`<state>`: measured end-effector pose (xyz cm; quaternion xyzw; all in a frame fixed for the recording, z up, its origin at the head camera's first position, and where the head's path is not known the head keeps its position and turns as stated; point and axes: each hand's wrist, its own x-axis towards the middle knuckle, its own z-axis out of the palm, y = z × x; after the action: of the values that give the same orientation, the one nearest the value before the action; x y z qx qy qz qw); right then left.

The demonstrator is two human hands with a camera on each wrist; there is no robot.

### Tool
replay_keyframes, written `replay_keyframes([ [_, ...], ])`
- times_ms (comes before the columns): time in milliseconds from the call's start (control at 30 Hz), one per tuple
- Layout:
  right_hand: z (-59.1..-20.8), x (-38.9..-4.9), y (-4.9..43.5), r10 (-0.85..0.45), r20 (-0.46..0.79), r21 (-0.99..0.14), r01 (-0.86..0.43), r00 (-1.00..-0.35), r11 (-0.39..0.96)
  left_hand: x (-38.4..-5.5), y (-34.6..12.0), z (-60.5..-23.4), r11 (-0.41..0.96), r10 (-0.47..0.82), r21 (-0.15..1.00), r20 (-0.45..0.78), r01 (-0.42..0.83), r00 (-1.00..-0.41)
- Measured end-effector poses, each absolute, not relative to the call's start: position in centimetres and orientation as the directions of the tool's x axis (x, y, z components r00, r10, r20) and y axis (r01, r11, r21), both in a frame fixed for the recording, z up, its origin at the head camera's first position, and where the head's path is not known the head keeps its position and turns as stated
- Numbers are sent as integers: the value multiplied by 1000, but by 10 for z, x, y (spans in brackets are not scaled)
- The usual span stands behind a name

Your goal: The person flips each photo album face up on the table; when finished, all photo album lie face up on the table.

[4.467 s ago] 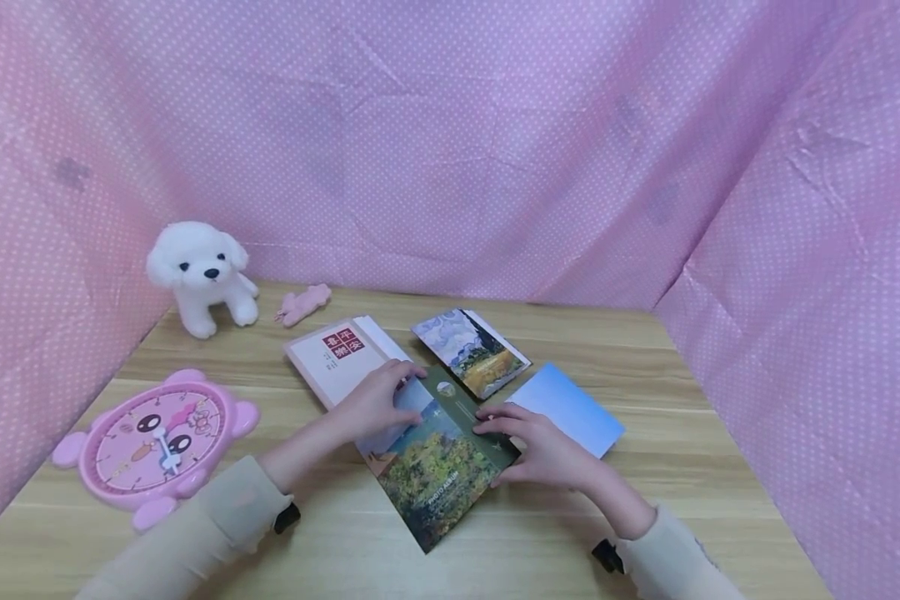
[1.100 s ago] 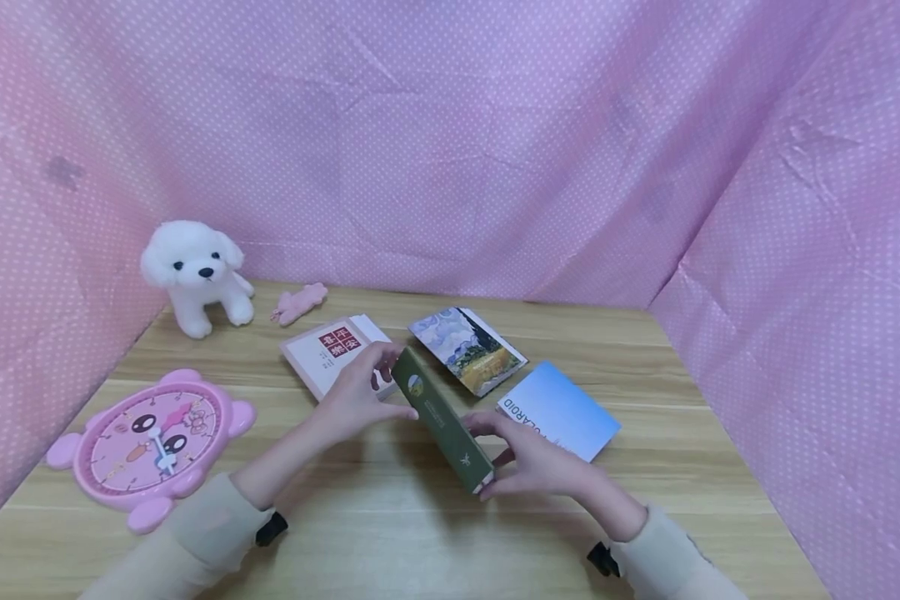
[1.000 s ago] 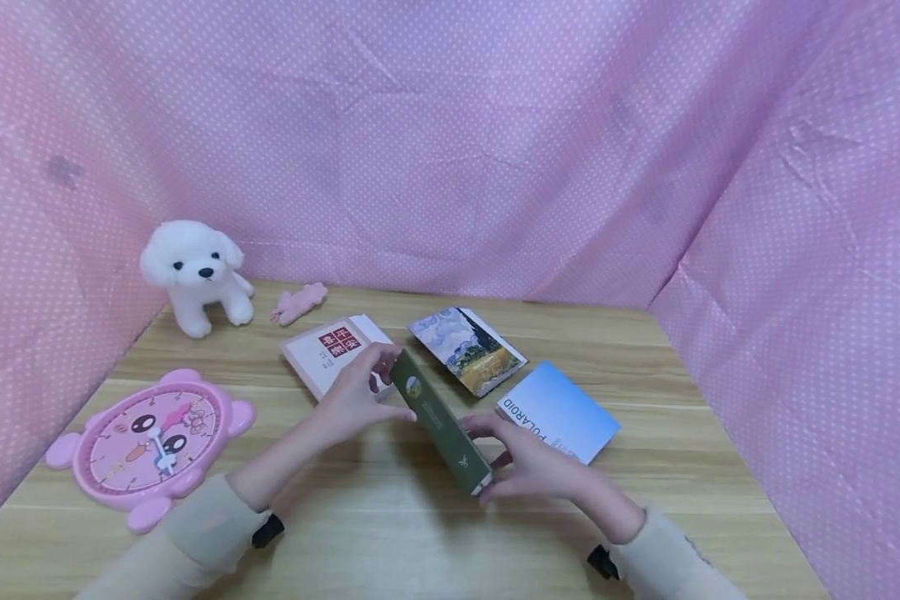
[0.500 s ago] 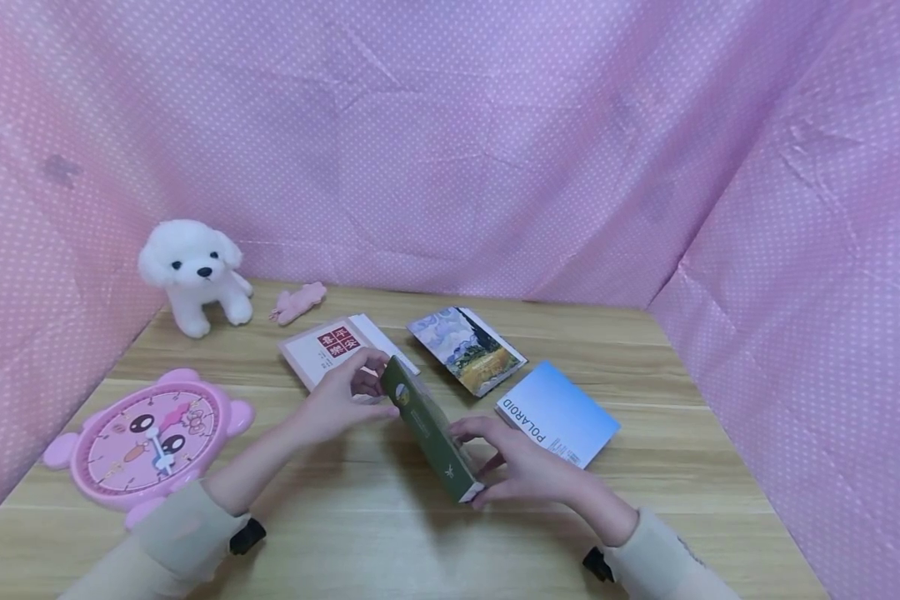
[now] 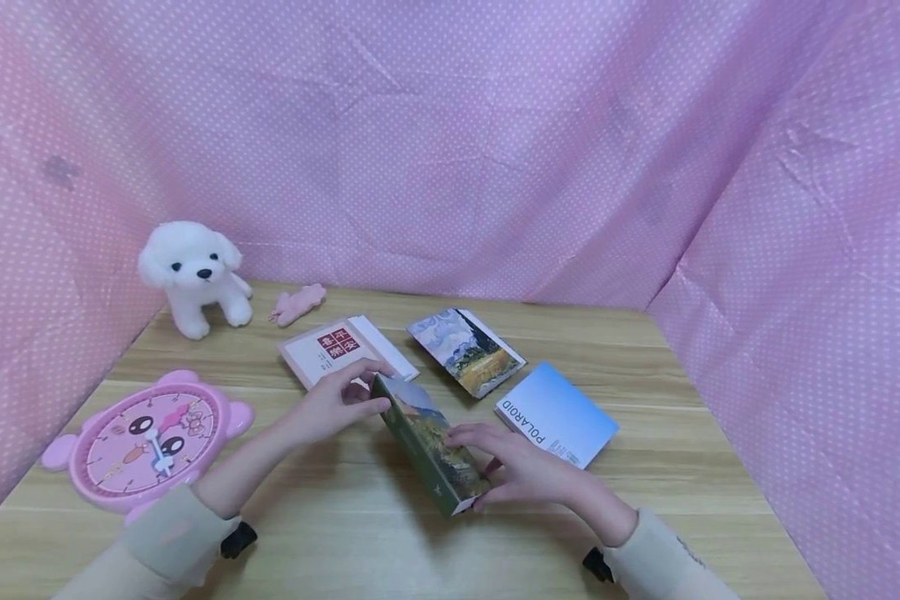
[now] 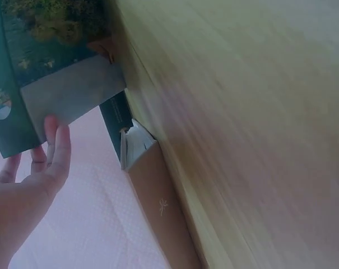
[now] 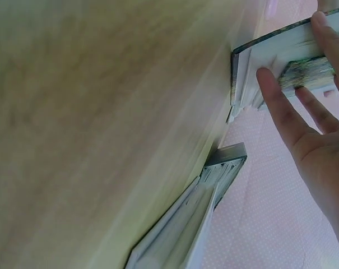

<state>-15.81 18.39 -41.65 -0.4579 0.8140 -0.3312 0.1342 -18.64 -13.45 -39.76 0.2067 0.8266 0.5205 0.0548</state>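
A photo album (image 5: 422,433) with a dark green spine and a painted landscape cover is tilted above the table, its spine toward the lower left. My left hand (image 5: 333,410) grips its upper left end, thumb on the spine; in the left wrist view this hand (image 6: 32,193) has its fingertips at the album's (image 6: 51,50) end. At the lower right end my right hand (image 5: 525,467) holds it, with fingers over the cover and the thumb at the bottom edge. White pages of the album (image 7: 264,56) show between the right fingers in the right wrist view.
On the wooden table lie a white album with red characters (image 5: 318,350), a landscape album (image 5: 468,350) and a blue POLAROID album (image 5: 562,408). To the left are a pink clock (image 5: 112,450), a white plush dog (image 5: 195,275) and a small pink item (image 5: 298,303).
The album showed its front cover earlier, then was turned spine up. Now it tilts back so the cover faces up more, and both hands have shifted slightly left and nearer.
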Motion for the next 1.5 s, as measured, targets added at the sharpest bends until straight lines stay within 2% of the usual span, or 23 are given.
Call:
replay_keyframes([
  [333,-418,-158,185,-834,52,-537,-720,-549,440,-184,-137,-406,438,403,859,77,266,-912],
  [700,-422,-159,187,-801,1,-465,-709,-599,530,-183,-143,-404,422,547,867,-10,266,-837],
  [967,-421,-158,186,-799,-45,-421,-714,-599,559,-180,-148,-409,442,591,858,-60,260,-805],
  [1133,-423,-159,183,-805,-46,-387,-732,-591,560,-179,-149,-414,448,612,838,-33,312,-790],
  [1267,-427,-159,180,-811,-20,-335,-760,-585,557,-178,-152,-418,498,618,781,-15,376,-786],
  [1500,-427,-157,175,-808,5,-271,-778,-590,566,-178,-151,-420,572,610,709,-29,413,-792],
])
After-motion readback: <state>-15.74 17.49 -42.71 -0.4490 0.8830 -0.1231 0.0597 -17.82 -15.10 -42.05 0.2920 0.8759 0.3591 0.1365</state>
